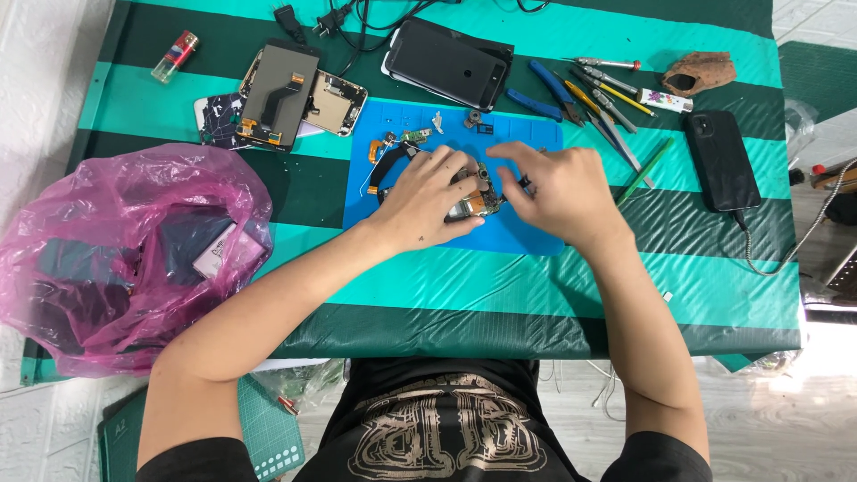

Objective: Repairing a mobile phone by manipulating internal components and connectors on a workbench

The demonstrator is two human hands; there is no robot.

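Observation:
My left hand [427, 196] rests on an opened phone body [473, 201] lying on a blue work mat [518, 234], pressing it down with fingers curled over it. My right hand [558, 189] is beside it on the right, its fingertips pinched at the phone's upper edge on something small that I cannot make out. Loose small parts [412, 137] and an orange flex cable [376, 150] lie on the mat above my left hand. Much of the phone is hidden under both hands.
A pink plastic bag [116, 254] with dark items sits at the left. Phone screens and a back frame [277, 94], a dark phone [446, 62], pliers and screwdrivers [589, 94], a black phone on a cable [723, 161] and a lighter [175, 55] lie on the green striped table.

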